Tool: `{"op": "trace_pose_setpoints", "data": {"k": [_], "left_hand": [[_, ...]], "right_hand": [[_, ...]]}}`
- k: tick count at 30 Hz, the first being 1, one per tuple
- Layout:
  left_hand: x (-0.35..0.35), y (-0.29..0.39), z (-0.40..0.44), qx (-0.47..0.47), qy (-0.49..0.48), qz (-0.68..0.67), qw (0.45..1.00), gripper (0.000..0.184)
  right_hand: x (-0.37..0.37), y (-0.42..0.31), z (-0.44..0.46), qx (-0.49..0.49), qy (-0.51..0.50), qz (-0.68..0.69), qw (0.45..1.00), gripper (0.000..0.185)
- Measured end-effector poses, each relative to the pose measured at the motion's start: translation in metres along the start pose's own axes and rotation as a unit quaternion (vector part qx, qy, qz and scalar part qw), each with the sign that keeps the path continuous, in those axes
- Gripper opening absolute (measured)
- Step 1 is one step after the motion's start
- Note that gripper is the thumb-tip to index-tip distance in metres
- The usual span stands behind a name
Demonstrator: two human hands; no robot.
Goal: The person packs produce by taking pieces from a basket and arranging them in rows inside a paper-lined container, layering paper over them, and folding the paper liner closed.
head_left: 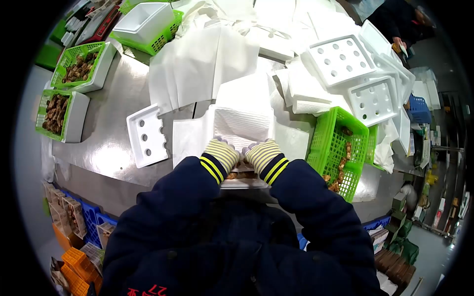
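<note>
Right in front of me stands a white foam box, lined with ribbed white paper. Brown knobbly pieces show in its near end, partly covered by my hands. My left hand, in a striped glove with grey fingertips, reaches into the box with fingers curled. Beside it, my right hand, gloved alike, is also curled, its fingertips close to the left ones. What the fingers hold, if anything, is hidden. Paper flaps hang over both sides of the box.
To the right, a green basket holds several brown pieces. White foam trays with holes lie behind it, another foam piece at left. Filled green baskets stand far left. White sheets cover the back. A co-worker is at upper right.
</note>
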State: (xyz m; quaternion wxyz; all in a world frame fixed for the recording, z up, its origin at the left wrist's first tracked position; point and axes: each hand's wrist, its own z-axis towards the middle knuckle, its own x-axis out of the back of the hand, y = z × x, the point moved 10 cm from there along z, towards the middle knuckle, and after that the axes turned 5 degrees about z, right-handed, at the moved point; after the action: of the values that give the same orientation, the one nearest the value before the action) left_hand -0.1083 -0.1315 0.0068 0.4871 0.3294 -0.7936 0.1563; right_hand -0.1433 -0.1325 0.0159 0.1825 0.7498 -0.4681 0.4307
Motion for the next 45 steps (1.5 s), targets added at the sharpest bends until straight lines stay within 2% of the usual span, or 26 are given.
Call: {"op": "trace_pose_setpoints", "data": {"k": [4,6,7,9,10,12,13,14,16,18,20,21,22,24,25,28,31,32,33,34,37,39,40,42,44,45], "left_hand": [[-0.012,0.008,0.008,0.01,-0.035,0.026,0.999,0.026],[-0.006,0.003,0.009,0.013,-0.033,-0.031,0.999,0.03],[0.019,-0.001,-0.001,0.007,0.033,-0.044,0.998,0.038],[0.036,-0.01,-0.011,0.023,0.074,-0.167,0.983,0.039],[0.04,-0.016,-0.011,0.043,0.117,-0.22,0.967,0.038],[0.014,-0.029,0.007,0.06,0.161,-0.45,0.876,0.036],[0.029,-0.036,-0.01,0.114,0.243,-0.462,0.845,0.031],[0.005,-0.039,-0.001,0.162,0.219,-0.508,0.818,0.027],[-0.031,-0.022,0.01,0.19,0.075,-0.55,0.81,0.025],[-0.058,-0.006,0.022,0.146,0.034,-0.411,0.899,0.025],[-0.017,0.004,0.009,0.107,0.016,-0.237,0.965,0.027],[-0.003,0.006,0.005,0.089,0.017,-0.246,0.965,0.03],[0.003,0.009,0.003,0.033,0.113,-0.18,0.977,0.035],[-0.014,0.009,0.015,0.018,0.05,-0.215,0.975,0.038],[-0.009,0.011,0.015,0.003,0.062,-0.163,0.985,0.036],[-0.026,0.015,0.027,0.006,-0.009,-0.168,0.986,0.025],[-0.042,0.018,0.023,0.057,-0.097,-0.312,0.943,0.021],[-0.046,0.023,0.02,0.044,-0.104,-0.289,0.951,0.021],[-0.026,0.03,0.01,0.001,-0.044,-0.156,0.987,0.018],[-0.028,0.031,0.012,-0.007,-0.002,-0.103,0.995,0.022],[-0.026,0.006,0.01,0.052,0.117,-0.279,0.952,0.025],[-0.021,-0.017,0.013,0.098,0.061,-0.276,0.954,0.033],[0.012,-0.027,-0.01,0.08,0.145,-0.261,0.951,0.049],[0.057,-0.035,-0.043,0.002,0.233,-0.379,0.896,0.056],[0.065,-0.034,-0.052,-0.047,0.283,-0.446,0.848,0.054],[0.065,-0.036,-0.054,-0.046,0.284,-0.445,0.848,0.054]], "right_hand": [[-0.015,-0.001,0.005,-0.008,0.012,-0.031,0.999,0.022],[-0.007,0.007,0.002,-0.022,0.036,0.013,0.999,0.022],[0.019,0.008,-0.012,0.002,0.107,0.052,0.993,0.024],[0.05,0.027,-0.045,-0.028,0.222,0.148,0.963,0.03],[0.059,0.041,-0.061,-0.022,0.284,0.209,0.935,0.032],[0.063,0.062,-0.084,-0.021,0.344,0.271,0.899,0.041],[0.068,0.068,-0.094,-0.018,0.37,0.289,0.883,0.042],[0.062,0.08,-0.103,-0.041,0.379,0.354,0.854,0.042],[0.041,0.101,-0.11,-0.096,0.379,0.444,0.806,0.043],[0.035,0.107,-0.117,-0.103,0.4,0.443,0.796,0.044],[0.028,0.114,-0.122,-0.125,0.402,0.451,0.787,0.044],[0.023,0.116,-0.121,-0.124,0.401,0.468,0.777,0.045],[0.019,0.116,-0.121,-0.126,0.398,0.468,0.779,0.045],[0.015,0.116,-0.12,-0.134,0.392,0.476,0.776,0.045],[0.015,0.115,-0.12,-0.133,0.392,0.477,0.776,0.045],[0.017,0.114,-0.12,-0.136,0.386,0.475,0.779,0.045],[0.015,0.114,-0.117,-0.138,0.377,0.472,0.785,0.046],[0.017,0.112,-0.116,-0.117,0.39,0.467,0.785,0.046],[0.018,0.109,-0.113,-0.113,0.385,0.467,0.788,0.044],[0.02,0.106,-0.109,-0.107,0.382,0.465,0.792,0.043],[0.038,0.078,-0.099,-0.055,0.364,0.424,0.828,0.042],[0.052,0.054,-0.088,-0.011,0.328,0.423,0.844,0.044],[0.049,0.047,-0.081,-0.011,0.327,0.424,0.844,0.044],[0.031,0.036,-0.056,0.035,0.309,0.607,0.731,0.043],[-0.004,0.026,-0.02,0.017,0.254,0.768,0.588,0.039],[-0.011,0.024,-0.013,-0.016,0.225,0.795,0.564,0.037]]}}
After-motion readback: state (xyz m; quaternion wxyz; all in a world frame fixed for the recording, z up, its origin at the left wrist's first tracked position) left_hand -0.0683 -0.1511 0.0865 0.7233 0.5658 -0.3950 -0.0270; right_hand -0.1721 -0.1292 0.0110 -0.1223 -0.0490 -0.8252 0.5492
